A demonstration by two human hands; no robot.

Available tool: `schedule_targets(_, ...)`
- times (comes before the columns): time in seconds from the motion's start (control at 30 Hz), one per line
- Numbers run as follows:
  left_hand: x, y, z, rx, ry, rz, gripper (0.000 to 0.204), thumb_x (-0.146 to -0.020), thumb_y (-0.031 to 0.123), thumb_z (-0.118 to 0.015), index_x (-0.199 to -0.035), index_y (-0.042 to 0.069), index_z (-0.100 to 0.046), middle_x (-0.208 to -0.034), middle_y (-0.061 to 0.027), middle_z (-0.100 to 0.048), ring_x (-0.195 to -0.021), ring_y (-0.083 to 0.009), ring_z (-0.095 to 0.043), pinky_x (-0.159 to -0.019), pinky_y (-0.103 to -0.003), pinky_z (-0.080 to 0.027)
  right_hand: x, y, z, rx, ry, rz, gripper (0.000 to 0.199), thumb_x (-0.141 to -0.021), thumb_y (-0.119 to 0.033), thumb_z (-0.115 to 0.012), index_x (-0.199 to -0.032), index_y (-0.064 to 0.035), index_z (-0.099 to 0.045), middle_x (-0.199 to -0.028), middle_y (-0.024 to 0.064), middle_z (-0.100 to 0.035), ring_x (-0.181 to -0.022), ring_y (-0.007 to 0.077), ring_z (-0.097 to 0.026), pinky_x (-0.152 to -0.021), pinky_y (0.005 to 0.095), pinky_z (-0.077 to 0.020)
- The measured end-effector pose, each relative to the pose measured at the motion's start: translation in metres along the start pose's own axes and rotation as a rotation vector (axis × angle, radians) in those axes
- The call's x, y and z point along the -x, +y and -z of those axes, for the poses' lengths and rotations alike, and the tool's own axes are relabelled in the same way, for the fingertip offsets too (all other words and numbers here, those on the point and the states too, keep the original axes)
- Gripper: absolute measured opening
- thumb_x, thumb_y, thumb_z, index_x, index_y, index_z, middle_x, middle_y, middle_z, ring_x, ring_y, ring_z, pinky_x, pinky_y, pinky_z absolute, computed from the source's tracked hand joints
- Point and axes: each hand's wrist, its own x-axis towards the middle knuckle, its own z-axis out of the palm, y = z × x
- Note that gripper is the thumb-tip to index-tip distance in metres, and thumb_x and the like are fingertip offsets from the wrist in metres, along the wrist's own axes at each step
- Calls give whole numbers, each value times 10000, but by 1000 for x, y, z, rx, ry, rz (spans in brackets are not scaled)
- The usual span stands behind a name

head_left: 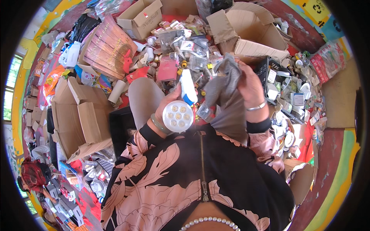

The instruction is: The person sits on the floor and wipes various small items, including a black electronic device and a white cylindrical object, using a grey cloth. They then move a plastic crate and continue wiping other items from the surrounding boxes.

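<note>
Near centre, my left hand [170, 99] grips a round lamp [178, 116] and a blue-white piece [187, 87]; at two o'clock my right hand [249, 84] grips a grey cloth [228, 73]. Beyond, a mixed heap [198, 43] lies at twelve, an open carton [91, 120] at nine.

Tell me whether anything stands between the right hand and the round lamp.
Yes: the grey cloth, held by the right hand, hangs on the side toward the round lamp. A white-and-blue object stands near the lamp's upper edge.
</note>
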Motion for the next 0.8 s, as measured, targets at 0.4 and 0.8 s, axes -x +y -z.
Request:
schedule_targets(0.4, -2, -4, -16, 234, 46, 129, 317, -837, 227, -531, -1117, 79, -527, -1038, -110, -604, -919, -256, -620, -768, -400, -527, 50, 46, -62, 1201, -475, 844, 269, -769, 40, -553, -1018, -52, -598, -971, 102, -590, -891, 185, -573, -782, 296, -464)
schedule_targets(0.8, 0, -5, -30, -301, 82, -30, 496, -928, 475, -334, -1211, 78, -423, -1037, -93, -561, -892, -185, -598, -765, -322, -512, 40, 41, -34, 1127, -484, 375, 308, -815, -46, -569, -1109, -139, -574, -1327, 183, -393, -1182, 271, -453, -943, 349, -399)
